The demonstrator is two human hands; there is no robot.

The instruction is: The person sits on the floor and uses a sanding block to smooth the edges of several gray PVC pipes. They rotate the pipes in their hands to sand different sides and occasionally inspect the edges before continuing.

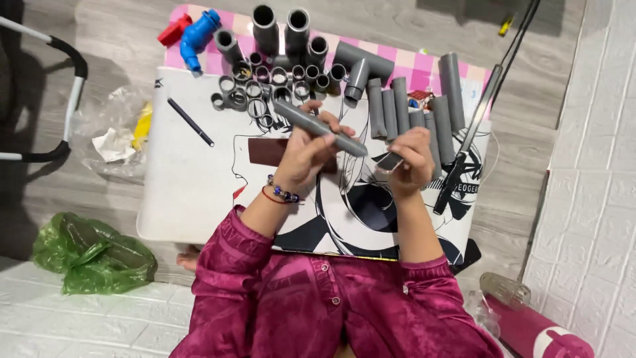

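My left hand [306, 154] grips a long grey plastic pipe [318, 127] that slants from upper left to lower right over a white printed mat [185, 179]. My right hand [412, 159] holds a small flat dark piece [389, 162] right at the pipe's lower end. Both sleeves are magenta, and a beaded bracelet [283, 193] sits on my left wrist. A dark brown rectangular block [265, 151] lies on the mat, partly hidden under my left hand.
Beyond my hands lie several grey pipe lengths [397, 106], short rings [255, 89], couplers [265, 28] and a tee fitting [361, 66]. A blue valve [197, 36] and red part [173, 30] sit far left. A black pen [190, 122], green bag [93, 255] and pink roll [536, 328] surround the mat.
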